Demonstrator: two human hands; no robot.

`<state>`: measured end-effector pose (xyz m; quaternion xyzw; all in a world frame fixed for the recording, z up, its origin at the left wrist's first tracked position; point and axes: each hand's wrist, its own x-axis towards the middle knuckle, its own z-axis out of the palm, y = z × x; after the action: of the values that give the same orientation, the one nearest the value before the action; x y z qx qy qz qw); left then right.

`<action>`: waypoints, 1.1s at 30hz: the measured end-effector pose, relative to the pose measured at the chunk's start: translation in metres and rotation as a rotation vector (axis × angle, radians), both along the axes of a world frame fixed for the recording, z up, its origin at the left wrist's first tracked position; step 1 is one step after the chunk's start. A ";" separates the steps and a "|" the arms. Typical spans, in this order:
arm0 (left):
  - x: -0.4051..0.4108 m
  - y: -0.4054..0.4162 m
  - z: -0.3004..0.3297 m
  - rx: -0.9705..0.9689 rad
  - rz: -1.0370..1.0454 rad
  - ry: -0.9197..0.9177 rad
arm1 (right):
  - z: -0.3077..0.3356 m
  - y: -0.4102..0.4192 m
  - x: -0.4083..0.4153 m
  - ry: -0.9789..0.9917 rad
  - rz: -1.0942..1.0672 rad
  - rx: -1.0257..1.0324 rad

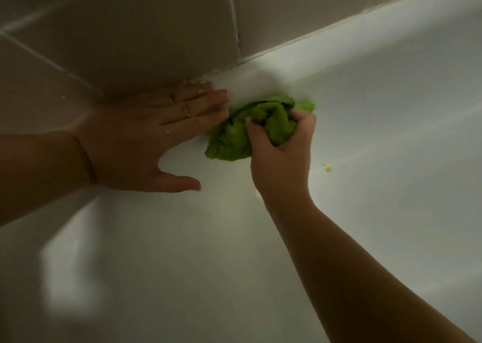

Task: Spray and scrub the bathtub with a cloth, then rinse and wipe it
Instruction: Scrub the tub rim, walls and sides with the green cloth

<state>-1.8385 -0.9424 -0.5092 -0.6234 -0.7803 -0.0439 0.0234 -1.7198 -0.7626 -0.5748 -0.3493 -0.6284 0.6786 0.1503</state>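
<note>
1. We see the bathtub filling the frame from nine o'clock round to three, its rim running from centre up toward one o'clock.
2. The tiled wall stands behind that rim, from nine to twelve o'clock.
3. Our left hand lies flat on the tub where rim meets wall, at about ten o'clock from centre, fingers pointing toward three.
4. The cloth sits on the tub just right of those fingertips, touching them.
5. Our right hand holds the cloth from its right side, the forearm reaching in from five o'clock.
6. A small speck lies on the tub near the right hand, toward three o'clock.
</note>
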 end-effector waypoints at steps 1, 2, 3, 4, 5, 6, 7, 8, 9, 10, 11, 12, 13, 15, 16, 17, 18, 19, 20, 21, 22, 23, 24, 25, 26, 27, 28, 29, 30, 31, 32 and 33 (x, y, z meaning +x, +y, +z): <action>0.000 0.002 0.000 0.002 -0.006 0.001 | 0.007 0.014 -0.002 0.042 -0.067 -0.023; 0.002 0.002 -0.001 -0.007 -0.013 -0.001 | 0.010 0.029 -0.003 0.049 -0.105 -0.041; 0.002 0.002 -0.002 -0.014 -0.011 -0.006 | 0.011 0.041 -0.003 0.047 -0.117 -0.052; 0.003 0.002 -0.002 -0.032 0.008 -0.022 | 0.007 0.050 -0.003 0.014 -0.108 -0.048; 0.004 0.003 -0.001 -0.050 0.031 -0.045 | -0.001 0.054 -0.001 -0.049 -0.092 -0.035; 0.004 0.004 -0.001 -0.054 0.040 -0.048 | -0.004 0.055 0.001 -0.107 -0.067 -0.022; 0.004 0.006 0.000 -0.038 0.029 -0.028 | -0.007 0.052 0.003 -0.141 -0.040 -0.009; 0.002 0.009 0.000 -0.029 0.002 0.001 | -0.009 0.046 0.004 -0.159 -0.003 -0.002; 0.000 0.011 0.001 -0.025 -0.018 0.019 | -0.009 0.041 0.003 -0.148 0.024 -0.008; -0.001 0.013 0.002 -0.037 -0.029 0.021 | -0.007 0.036 0.002 -0.118 0.050 -0.031; -0.003 0.014 0.003 -0.049 -0.037 0.018 | -0.004 0.033 0.000 -0.084 0.070 -0.065; -0.004 0.015 0.002 -0.057 -0.042 0.023 | 0.002 0.035 -0.003 -0.046 0.072 -0.086; -0.005 0.017 0.002 -0.061 -0.043 0.029 | 0.007 0.042 -0.006 -0.007 0.046 -0.087; -0.006 0.019 0.000 -0.063 -0.039 0.037 | 0.016 0.065 -0.010 0.062 -0.051 -0.084; -0.006 0.022 -0.001 -0.062 -0.041 0.041 | 0.017 0.080 -0.012 0.076 -0.101 -0.099; -0.006 0.026 -0.001 -0.063 -0.039 0.041 | 0.013 0.094 -0.011 0.067 -0.134 -0.119; -0.006 0.031 -0.001 -0.065 -0.037 0.042 | 0.007 0.104 -0.010 0.041 -0.148 -0.140; -0.005 0.037 -0.001 -0.067 -0.034 0.048 | 0.000 0.110 -0.008 0.001 -0.149 -0.154; -0.005 0.043 -0.001 -0.066 -0.026 0.052 | -0.005 0.110 -0.005 -0.042 -0.137 -0.148; -0.005 0.050 -0.001 -0.065 -0.029 0.059 | -0.011 0.106 -0.003 -0.072 -0.120 -0.130; -0.005 0.058 0.000 -0.063 -0.032 0.064 | -0.016 0.099 -0.002 -0.082 -0.086 -0.120; -0.005 0.064 0.001 -0.060 -0.031 0.066 | -0.019 0.089 -0.001 -0.084 -0.036 -0.123; -0.006 0.069 0.001 -0.061 -0.030 0.067 | -0.018 0.080 0.000 -0.094 0.019 -0.125; -0.006 0.071 0.001 -0.065 -0.025 0.060 | -0.014 0.073 0.001 -0.101 0.063 -0.124; -0.005 0.073 0.000 -0.068 -0.018 0.052 | -0.011 0.071 0.001 -0.093 0.082 -0.119; -0.004 0.075 0.000 -0.062 -0.008 0.042 | -0.006 0.075 0.000 -0.072 0.076 -0.097; -0.005 0.077 0.001 -0.057 -0.004 0.033 | -0.001 0.085 -0.001 -0.037 0.047 -0.054; -0.006 0.079 0.003 -0.068 -0.001 0.026 | 0.003 0.098 -0.002 0.012 0.000 -0.014; -0.007 0.083 0.005 -0.070 -0.012 0.023 | 0.004 0.113 -0.004 0.056 -0.051 0.008; -0.006 0.084 0.004 -0.074 -0.021 0.015 | 0.003 0.128 -0.005 0.069 -0.085 0.017; -0.006 0.085 0.002 -0.080 -0.010 0.002 | -0.002 0.139 -0.005 0.057 -0.099 0.021; -0.001 0.084 -0.002 -0.098 0.031 -0.016 | -0.010 0.144 -0.002 0.014 -0.092 0.041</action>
<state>-1.8395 -0.8587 -0.5113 -0.6111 -0.7914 -0.0105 -0.0126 -1.7222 -0.6183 -0.5843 -0.3699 -0.6243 0.6605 0.1926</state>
